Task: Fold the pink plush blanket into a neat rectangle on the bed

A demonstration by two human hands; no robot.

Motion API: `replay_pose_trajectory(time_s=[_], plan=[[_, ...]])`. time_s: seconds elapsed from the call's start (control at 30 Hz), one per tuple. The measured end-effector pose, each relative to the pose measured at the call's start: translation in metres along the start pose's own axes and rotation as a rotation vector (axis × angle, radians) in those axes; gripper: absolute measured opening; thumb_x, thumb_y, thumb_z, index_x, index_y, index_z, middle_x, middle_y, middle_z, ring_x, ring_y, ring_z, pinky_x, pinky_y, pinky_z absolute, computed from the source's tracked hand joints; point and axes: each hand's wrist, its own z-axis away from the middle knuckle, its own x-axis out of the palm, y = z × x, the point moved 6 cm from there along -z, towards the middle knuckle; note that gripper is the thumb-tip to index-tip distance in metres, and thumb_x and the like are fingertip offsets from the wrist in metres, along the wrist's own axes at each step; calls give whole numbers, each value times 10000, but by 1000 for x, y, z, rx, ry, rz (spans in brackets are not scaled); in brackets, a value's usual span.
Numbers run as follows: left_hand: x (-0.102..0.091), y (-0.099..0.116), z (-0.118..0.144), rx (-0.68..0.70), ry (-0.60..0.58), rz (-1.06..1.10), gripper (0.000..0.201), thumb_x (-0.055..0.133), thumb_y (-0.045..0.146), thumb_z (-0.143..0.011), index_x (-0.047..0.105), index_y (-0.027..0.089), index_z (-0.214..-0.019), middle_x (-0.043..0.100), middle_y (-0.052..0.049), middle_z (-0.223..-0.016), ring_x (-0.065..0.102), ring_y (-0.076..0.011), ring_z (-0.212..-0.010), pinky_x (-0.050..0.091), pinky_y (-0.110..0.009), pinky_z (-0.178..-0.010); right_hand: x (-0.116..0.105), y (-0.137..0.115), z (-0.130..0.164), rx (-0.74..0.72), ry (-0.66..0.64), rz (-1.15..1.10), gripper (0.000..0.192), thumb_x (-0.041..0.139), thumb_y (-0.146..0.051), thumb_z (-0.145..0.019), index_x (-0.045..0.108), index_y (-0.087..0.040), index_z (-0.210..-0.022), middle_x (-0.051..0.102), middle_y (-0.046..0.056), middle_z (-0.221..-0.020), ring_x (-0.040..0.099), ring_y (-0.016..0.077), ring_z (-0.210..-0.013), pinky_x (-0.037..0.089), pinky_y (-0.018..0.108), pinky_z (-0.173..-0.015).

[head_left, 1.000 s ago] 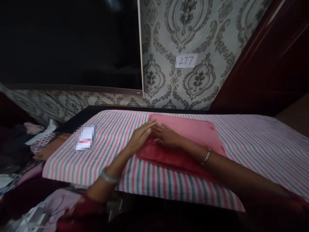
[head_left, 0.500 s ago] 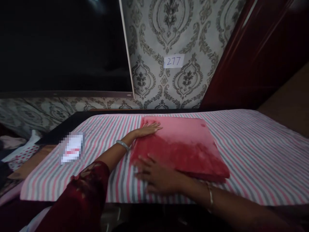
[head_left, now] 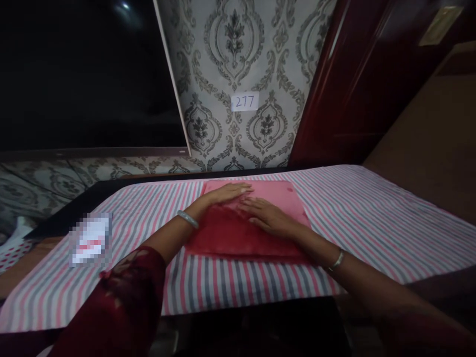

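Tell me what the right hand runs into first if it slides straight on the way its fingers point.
Probably the left hand: the right hand lies flat on the red cloth, fingers pointing up-left at it, close by.

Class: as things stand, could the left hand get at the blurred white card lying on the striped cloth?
Probably yes. The left hand lies flat on the red cloth, holding nothing, and only bare striped cloth lies between it and the card.
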Motion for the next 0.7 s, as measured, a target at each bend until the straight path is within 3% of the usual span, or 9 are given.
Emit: replay_pose_trajectory(time_s=[0.07, 0.17, 0.23, 0.33, 0.4, 0.47, 0.57, 0.63, 0.7], plan=[[14, 7, -20, 37, -80, 24, 607, 197, 491, -1037, 428, 190, -1511, 354, -56, -1612, 295, -174, -1486, 118, -374, -1231, 7, 7, -4, 5, -46, 9, 502, 395, -412, -1046, 423, -241, -1518, 391, 82, -1586, 284, 258, -1494, 179, 538, -1223], [37, -2, -36, -54, -134, -85, 579, 161, 441, -1046, 399, 217, -1525, 263, -56, -1648, 163, -205, -1532, -29, -500, -1221, 22, 0, 0, 37, -145, 3, 551, 407, -446, -1044, 342, -253, -1555, 270, 77, -1639, 166, 259, -1529, 108, 544, -1232], [47, -10, -38, -88, -121, -161, 553, 206, 447, -1043, 381, 257, -1532, 191, -40, -1667, 53, -228, -1548, -120, -567, -1182, 35, -21, 15, 21, -215, -12, 574, 438, -464, -1033, 335, -256, -1558, 233, 84, -1650, 117, 262, -1537, 76, 540, -1232], [56, -16, -34, -69, -92, -226, 549, 266, 473, -1034, 346, 296, -1548, 132, -24, -1677, 2, -239, -1550, -143, -579, -1168, 52, -71, 52, -97, -284, -103, 567, 534, -488, -992, 431, -289, -1512, 227, 74, -1654, 119, 263, -1537, 75, 523, -1234], [57, -17, -31, -51, -69, -254, 551, 258, 474, -1036, 342, 298, -1551, 135, -27, -1677, 17, -236, -1550, -135, -562, -1177, 55, -101, 78, -169, -328, -219, 569, 532, -497, -992, 423, -299, -1515, 343, 63, -1614, 203, 223, -1521, 130, 477, -1238], [55, -16, -28, -38, -49, -272, 552, 245, 479, -1038, 348, 299, -1549, 152, -31, -1673, 35, -236, -1550, -128, -557, -1180, 46, -115, 94, -184, -312, -293, 556, 495, -487, -1011, 417, -276, -1519, 424, 64, -1571, 279, 195, -1496, 201, 427, -1229], [46, -10, -29, -52, -39, -259, 551, 263, 506, -1031, 396, 302, -1525, 222, -40, -1658, 93, -251, -1545, -100, -582, -1182, 11, -93, 94, -96, -108, -249, 502, 446, -452, -1034, 473, -235, -1486, 469, 93, -1538, 370, 208, -1451, 269, 432, -1206], [37, 1, -37, -52, -23, -209, 551, 263, 528, -1024, 478, 297, -1475, 321, -42, -1626, 193, -249, -1526, -42, -570, -1201, -16, -60, 86, -33, 52, -171, 483, 421, -438, -1042, 489, -235, -1475, 482, 103, -1527, 409, 223, -1424, 304, 457, -1187], [30, 21, -53, 19, -15, -106, 570, 244, 537, -1023, 531, 272, -1438, 395, -44, -1591, 291, -220, -1491, 63, -487, -1229, -33, -24, 78, 3, 126, -101, 476, 402, -429, -1047, 497, -232, -1470, 481, 106, -1526, 406, 237, -1425, 320, 474, -1175]])
